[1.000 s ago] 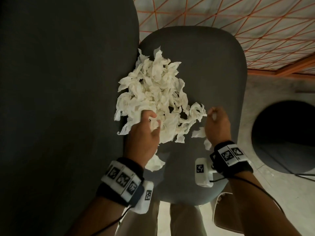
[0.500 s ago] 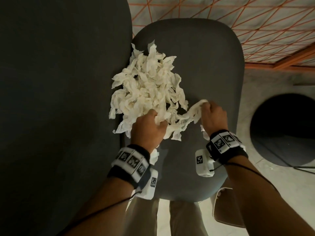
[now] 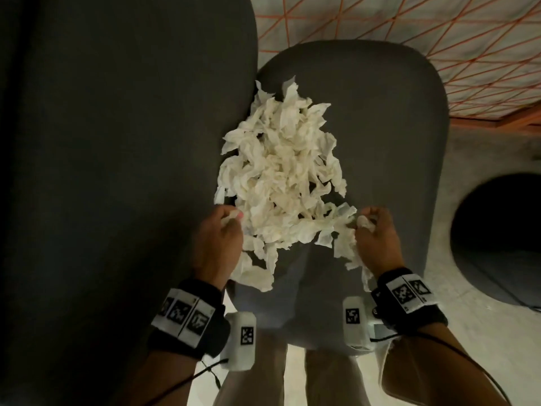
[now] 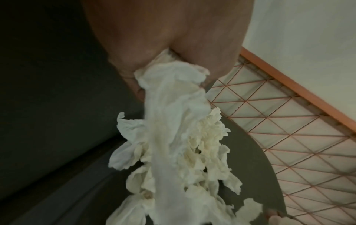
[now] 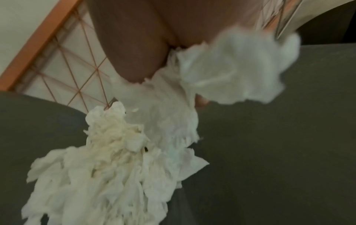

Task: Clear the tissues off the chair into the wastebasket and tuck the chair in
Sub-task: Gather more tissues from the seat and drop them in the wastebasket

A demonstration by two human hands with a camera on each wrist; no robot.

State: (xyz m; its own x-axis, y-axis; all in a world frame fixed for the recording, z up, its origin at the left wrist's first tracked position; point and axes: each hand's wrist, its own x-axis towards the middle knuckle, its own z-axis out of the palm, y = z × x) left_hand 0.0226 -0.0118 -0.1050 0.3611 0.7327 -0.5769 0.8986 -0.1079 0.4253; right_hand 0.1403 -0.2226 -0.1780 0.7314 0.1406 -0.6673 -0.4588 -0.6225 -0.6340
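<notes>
Tissue clearance barely begun; both hands gripping paper at the pile's near edge.

The left hand (image 3: pixel 218 244) has its fingers curled around a clump of the tissues (image 3: pixel 281 171), and the right hand (image 3: pixel 377 235) likewise clutches a wad, with strips trailing below its wrist. Between and beyond the two grips, one large heap of crumpled tissues lies on the chair (image 3: pixel 380 127) seat; individual pieces are too tangled to count. A few loose scraps lie on the near side of the left grip. One wastebasket (image 3: pixel 497 238), a dark round opening, stands on the floor well to the outside of the right grip; no paper is visible in it. Judgement: nothing is binned yet, practically the whole pile is left, and the single chair is not tucked in.
</notes>
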